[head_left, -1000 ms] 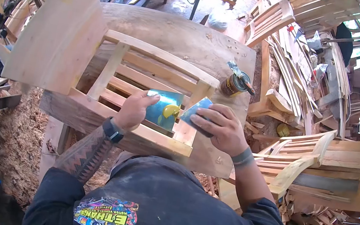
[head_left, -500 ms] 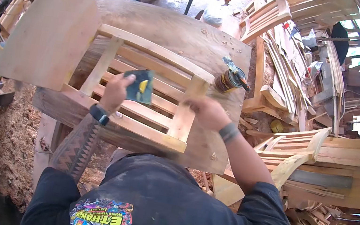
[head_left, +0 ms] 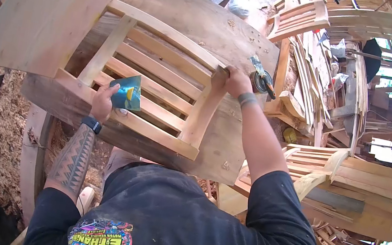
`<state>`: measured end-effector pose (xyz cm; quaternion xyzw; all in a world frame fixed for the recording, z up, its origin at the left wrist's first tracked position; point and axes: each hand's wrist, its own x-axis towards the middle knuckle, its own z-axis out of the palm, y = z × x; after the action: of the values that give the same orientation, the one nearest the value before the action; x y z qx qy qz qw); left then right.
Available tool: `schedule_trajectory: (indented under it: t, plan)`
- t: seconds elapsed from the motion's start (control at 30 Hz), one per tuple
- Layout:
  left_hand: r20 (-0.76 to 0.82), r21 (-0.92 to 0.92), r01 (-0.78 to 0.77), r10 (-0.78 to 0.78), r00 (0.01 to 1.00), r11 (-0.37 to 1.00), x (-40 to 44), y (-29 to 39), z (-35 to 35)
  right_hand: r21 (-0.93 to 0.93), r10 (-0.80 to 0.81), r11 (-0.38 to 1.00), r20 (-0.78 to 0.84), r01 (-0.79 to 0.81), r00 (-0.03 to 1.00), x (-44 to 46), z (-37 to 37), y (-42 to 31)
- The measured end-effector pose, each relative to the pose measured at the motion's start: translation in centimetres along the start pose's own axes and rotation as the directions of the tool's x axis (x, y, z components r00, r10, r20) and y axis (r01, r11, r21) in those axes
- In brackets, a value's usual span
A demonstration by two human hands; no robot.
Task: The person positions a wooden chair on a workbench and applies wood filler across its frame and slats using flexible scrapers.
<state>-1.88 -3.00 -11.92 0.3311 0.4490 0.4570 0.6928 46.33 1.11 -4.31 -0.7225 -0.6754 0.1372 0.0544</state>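
Note:
My left hand (head_left: 102, 101) grips a flat blue-green sheet (head_left: 126, 92) with a yellow patch on it, over the lower left of a slatted wooden frame (head_left: 163, 73). The frame lies flat on a broad wooden board, its slats running between two end posts. My right hand (head_left: 238, 82) is closed at the frame's upper right corner. A small dark edge shows at its fingertips; I cannot make out what it is. Just right of that hand stands a can (head_left: 260, 83) with a brush (head_left: 266, 84) across its top.
The wooden board (head_left: 195, 5) under the frame has scattered shavings. A pale wooden panel (head_left: 43, 14) rises at the left. Slatted chair parts (head_left: 301, 21) and timber strips (head_left: 311, 84) lie at the right. Wood shavings (head_left: 3, 126) cover the floor at the left.
My right hand has moved up along the end post to the frame's corner. My left hand, with the blue-green sheet, has shifted down and left. The view has shifted too.

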Motion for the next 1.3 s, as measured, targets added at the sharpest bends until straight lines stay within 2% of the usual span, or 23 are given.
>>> schedule_trajectory:
  t: [0.03, 0.13, 0.23, 0.33, 0.4, 0.47, 0.53, 0.63, 0.73, 0.83, 0.93, 1.07, 1.13, 1.2, 1.3]
  plan:
    - [-0.019, 0.081, -0.037, 0.039, 0.999, 0.996, 0.3, -0.7, -0.5, 0.013, -0.019, 1.000, -0.077, 0.020, 0.997, -0.9, 1.0, -0.4]
    - [-0.008, 0.062, -0.012, 0.012, 1.000, 0.998, 0.9, -1.8, -1.4, -0.033, 0.031, 0.999, -0.168, -0.037, 0.985, -5.1, 3.5, -3.3]
    - [0.026, 0.012, 0.018, -0.019, 0.999, 1.000, 0.5, -0.6, -0.7, -0.072, -0.080, 0.996, -0.348, 0.059, 0.934, -8.8, 7.1, -3.5]
    - [0.076, 0.097, 0.022, -0.029, 0.997, 0.995, -0.4, 1.4, 0.7, -0.105, -0.105, 0.990, -0.124, 0.093, 0.987, -10.9, 6.0, -3.2]
    - [0.065, 0.117, -0.003, -0.004, 0.998, 0.993, -0.7, 1.6, 1.0, 0.000, -0.017, 1.000, -0.036, 0.017, 0.999, -10.0, 3.1, -2.2]
    - [0.070, 0.102, -0.009, 0.002, 0.998, 0.995, -0.8, 1.7, 1.1, 0.042, 0.129, 0.991, 0.019, -0.130, 0.991, -6.9, 0.6, -0.8]
    - [0.114, 0.058, 0.011, -0.017, 0.993, 0.998, -0.6, 2.0, 1.2, -0.007, -0.031, 1.000, -0.138, 0.031, 0.990, -3.6, 0.3, 1.4]
    - [0.080, 0.069, 0.021, -0.026, 0.996, 0.997, -0.3, 1.5, 0.9, 0.038, 0.009, 0.999, 0.011, -0.009, 1.000, -1.2, -0.8, 0.1]
    - [0.048, 0.078, 0.006, -0.010, 0.999, 0.997, 0.1, 0.5, 0.2, 0.018, -0.016, 1.000, -0.015, 0.016, 1.000, -2.0, 0.0, -1.4]
    - [0.093, 0.124, 0.004, -0.016, 0.996, 0.992, 0.0, 1.0, 0.1, 0.025, -0.046, 0.999, -0.046, 0.047, 0.998, -5.3, 1.4, -3.0]
    - [0.063, 0.170, -0.017, 0.007, 0.998, 0.985, -0.9, 2.6, 1.9, 0.070, -0.142, 0.986, -0.092, 0.149, 0.986, -8.9, 3.1, -3.1]
    - [0.057, 0.167, -0.028, 0.019, 0.998, 0.986, -0.4, 1.5, 0.9, 0.045, -0.063, 0.997, 0.110, 0.058, 0.992, -7.3, 1.2, -1.4]
    - [0.117, 0.143, 0.004, -0.021, 0.993, 0.990, -0.5, 2.2, 1.3, 0.032, -0.034, 0.999, -0.023, 0.035, 0.999, -4.6, 0.9, -0.4]
    - [0.082, 0.133, 0.010, -0.022, 0.996, 0.991, -0.5, 1.9, 1.1, -0.043, -0.057, 0.998, -0.101, 0.053, 0.993, -2.6, 0.8, 0.4]
    - [0.058, 0.138, -0.005, -0.003, 0.998, 0.990, 0.1, 1.1, 0.6, 0.015, 0.057, 0.998, 0.034, -0.058, 0.998, -1.5, 0.4, 0.2]
